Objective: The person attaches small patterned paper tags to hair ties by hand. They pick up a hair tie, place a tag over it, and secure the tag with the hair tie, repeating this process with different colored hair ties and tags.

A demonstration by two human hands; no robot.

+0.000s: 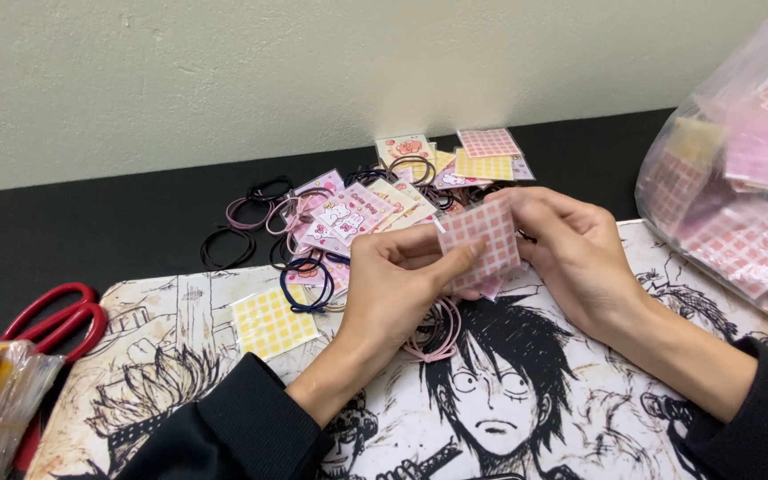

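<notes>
Pink checkered packet pinched between both raised hands.

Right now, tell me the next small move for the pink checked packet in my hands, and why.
Probably part the small pink checked plastic packet at its top edge: both the left hand and right hand pinch it upright, and pink elastic hair ties lie loose just beneath.
</notes>
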